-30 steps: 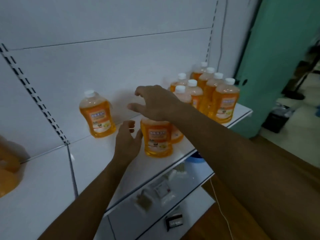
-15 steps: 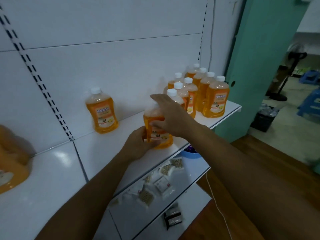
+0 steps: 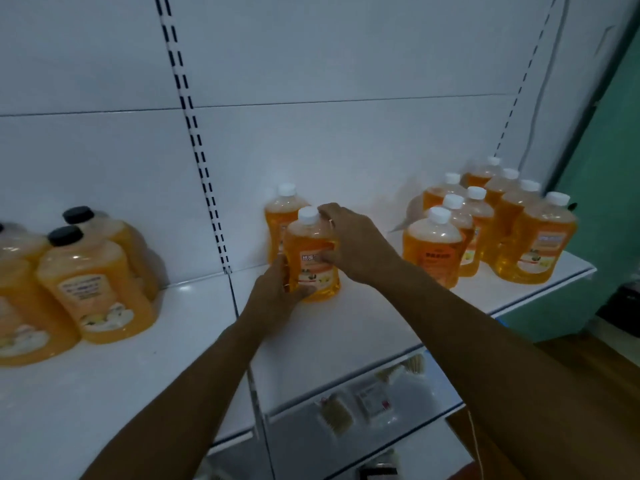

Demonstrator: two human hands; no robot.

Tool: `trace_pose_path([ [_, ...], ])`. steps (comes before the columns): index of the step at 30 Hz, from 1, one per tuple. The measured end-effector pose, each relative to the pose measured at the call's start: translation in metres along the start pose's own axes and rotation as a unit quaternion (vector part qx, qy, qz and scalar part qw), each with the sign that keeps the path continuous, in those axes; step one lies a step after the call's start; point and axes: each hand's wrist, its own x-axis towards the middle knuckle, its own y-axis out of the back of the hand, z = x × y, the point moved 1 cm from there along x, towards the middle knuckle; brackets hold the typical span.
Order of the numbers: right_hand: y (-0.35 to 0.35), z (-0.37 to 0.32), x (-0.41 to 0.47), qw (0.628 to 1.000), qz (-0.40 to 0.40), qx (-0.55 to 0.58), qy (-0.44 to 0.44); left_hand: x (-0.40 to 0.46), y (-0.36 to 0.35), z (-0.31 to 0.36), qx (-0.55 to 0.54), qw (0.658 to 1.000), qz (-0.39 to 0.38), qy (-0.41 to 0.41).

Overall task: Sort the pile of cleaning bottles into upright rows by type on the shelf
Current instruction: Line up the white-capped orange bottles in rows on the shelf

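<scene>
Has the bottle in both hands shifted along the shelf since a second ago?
Yes. The held bottle has gone left, away from the white-capped cluster at the shelf's right end, and now stands directly in front of the lone bottle by the back wall.

held bottle [image 3: 313, 261] before lone bottle [image 3: 281, 216], bottle cluster [image 3: 491, 230] right

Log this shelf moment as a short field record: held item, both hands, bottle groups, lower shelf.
held item: white-capped orange bottle, upright on the shelf
left hand: grips its lower left side
right hand: holds its right side
behind it: lone white-capped bottle
right group: white-capped bottles, upright
left group: black-capped bottles, upright
lower shelf: small packets
</scene>
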Motion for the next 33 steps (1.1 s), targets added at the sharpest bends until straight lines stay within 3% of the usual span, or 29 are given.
trace_pose_path([
  [5, -0.012, 0.009, 0.028, 0.999, -0.017, 0.013, 0.032, 0.01, 0.005, -0.001, 0.014, 0.994, 0.096, 0.045],
  [12, -0.027, 0.029, 0.043, 0.994, -0.023, 0.094, 0.042, 0.016, -0.003, 0.001, 0.056, 0.983, 0.149, 0.096],
  [21, -0.035, 0.029, 0.025, 0.992, -0.008, 0.114, 0.053, -0.007, -0.024, 0.016, 0.142, 0.95, 0.248, 0.128],
  [26, -0.014, 0.033, -0.009, 0.996, 0.032, 0.062, 0.051, -0.011, -0.047, 0.027, 0.143, 0.97, 0.192, 0.033],
  [29, 0.011, 0.04, -0.035, 0.986, 0.154, 0.034, 0.059, -0.004, -0.074, 0.04, 0.132, 0.985, 0.11, 0.019],
  [33, 0.033, 0.074, -0.072, 0.94, 0.337, -0.031, 0.034, 0.009, -0.112, 0.052, 0.109, 0.994, -0.013, -0.015],
])
